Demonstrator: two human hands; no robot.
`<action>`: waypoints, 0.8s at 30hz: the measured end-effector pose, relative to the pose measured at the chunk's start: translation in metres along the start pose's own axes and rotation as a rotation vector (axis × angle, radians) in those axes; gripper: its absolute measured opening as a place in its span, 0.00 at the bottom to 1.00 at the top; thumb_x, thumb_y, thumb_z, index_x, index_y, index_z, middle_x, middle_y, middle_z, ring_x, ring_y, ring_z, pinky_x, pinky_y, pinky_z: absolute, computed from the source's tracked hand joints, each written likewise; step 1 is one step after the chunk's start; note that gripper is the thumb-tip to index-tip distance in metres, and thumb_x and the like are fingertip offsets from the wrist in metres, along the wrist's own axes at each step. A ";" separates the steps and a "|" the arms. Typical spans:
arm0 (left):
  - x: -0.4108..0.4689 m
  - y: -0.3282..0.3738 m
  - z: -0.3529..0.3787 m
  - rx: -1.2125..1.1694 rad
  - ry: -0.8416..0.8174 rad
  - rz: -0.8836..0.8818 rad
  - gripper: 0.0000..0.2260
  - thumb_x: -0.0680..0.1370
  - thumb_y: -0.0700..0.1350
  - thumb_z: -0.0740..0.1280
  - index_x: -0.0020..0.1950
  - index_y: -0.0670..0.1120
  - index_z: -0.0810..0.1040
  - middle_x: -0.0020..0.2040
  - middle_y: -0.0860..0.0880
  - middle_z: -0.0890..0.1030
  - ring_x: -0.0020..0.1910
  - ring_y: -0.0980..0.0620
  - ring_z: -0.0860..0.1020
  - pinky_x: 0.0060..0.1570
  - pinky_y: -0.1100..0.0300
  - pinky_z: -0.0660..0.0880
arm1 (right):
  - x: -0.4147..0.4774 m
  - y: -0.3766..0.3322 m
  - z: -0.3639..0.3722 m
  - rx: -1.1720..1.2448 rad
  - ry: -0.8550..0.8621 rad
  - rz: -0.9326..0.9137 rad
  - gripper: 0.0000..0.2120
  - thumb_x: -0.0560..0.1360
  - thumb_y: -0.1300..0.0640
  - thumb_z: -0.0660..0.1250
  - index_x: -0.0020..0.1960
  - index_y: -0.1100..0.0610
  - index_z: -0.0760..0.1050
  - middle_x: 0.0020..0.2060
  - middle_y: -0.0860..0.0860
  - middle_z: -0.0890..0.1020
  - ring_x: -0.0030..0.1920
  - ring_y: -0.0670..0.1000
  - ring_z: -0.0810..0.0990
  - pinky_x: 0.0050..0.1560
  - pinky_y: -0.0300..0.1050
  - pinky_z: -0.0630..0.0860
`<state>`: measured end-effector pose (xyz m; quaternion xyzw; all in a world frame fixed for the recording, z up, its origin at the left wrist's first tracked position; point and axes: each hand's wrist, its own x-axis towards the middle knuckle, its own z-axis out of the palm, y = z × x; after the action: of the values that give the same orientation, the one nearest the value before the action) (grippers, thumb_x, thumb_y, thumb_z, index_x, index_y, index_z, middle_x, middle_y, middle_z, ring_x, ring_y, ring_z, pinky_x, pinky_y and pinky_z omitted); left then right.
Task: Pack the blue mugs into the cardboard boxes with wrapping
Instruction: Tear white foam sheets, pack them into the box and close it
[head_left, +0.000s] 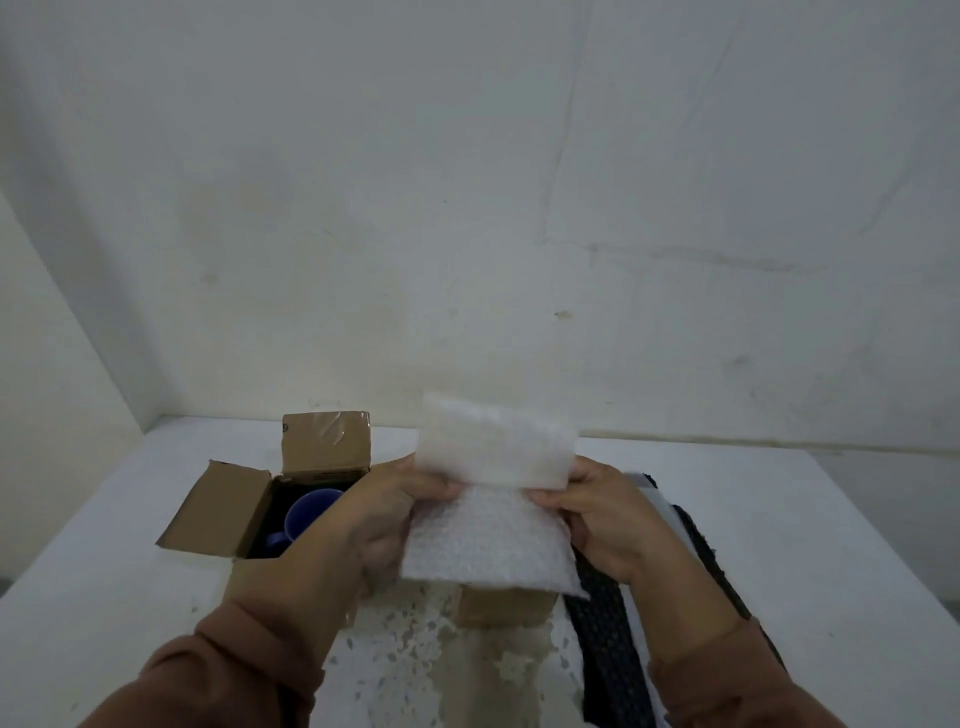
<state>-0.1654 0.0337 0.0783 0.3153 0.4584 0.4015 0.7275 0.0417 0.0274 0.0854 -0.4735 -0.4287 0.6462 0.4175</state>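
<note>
Two cardboard boxes are standing on one table (130, 597): one open box (326, 447) and one second box (506, 605). One blue mug (306, 514) is showing. Two hands, left hand (384, 514) and right hand (608, 519), are pinching one bubble wrap sheet (488, 535). Two dark mesh strips (605, 639) are lying alongside.

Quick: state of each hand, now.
Left hand: pinching the left edge of the bubble wrap.
Right hand: pinching the right edge of the bubble wrap.
</note>
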 end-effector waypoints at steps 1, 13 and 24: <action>0.000 -0.001 -0.002 -0.054 -0.008 0.004 0.08 0.72 0.36 0.64 0.47 0.41 0.82 0.45 0.42 0.82 0.43 0.44 0.82 0.42 0.51 0.79 | 0.000 0.001 -0.002 -0.043 0.009 0.003 0.14 0.66 0.73 0.67 0.33 0.55 0.82 0.33 0.52 0.84 0.35 0.52 0.81 0.37 0.43 0.78; 0.025 -0.009 -0.007 0.337 -0.048 -0.184 0.11 0.76 0.34 0.65 0.57 0.38 0.80 0.51 0.39 0.84 0.48 0.42 0.82 0.43 0.53 0.78 | 0.006 0.005 -0.019 -0.463 -0.033 -0.054 0.18 0.70 0.72 0.61 0.30 0.54 0.79 0.52 0.49 0.82 0.55 0.49 0.78 0.56 0.48 0.75; 0.061 -0.048 0.019 0.345 0.186 0.025 0.28 0.73 0.29 0.65 0.70 0.43 0.63 0.58 0.42 0.76 0.56 0.42 0.76 0.49 0.51 0.77 | 0.045 0.047 -0.013 -0.685 0.257 0.035 0.07 0.74 0.64 0.65 0.45 0.52 0.74 0.43 0.48 0.74 0.42 0.47 0.74 0.37 0.37 0.71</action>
<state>-0.1179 0.0620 0.0208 0.4024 0.5818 0.3533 0.6121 0.0387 0.0582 0.0269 -0.6704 -0.5562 0.4073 0.2742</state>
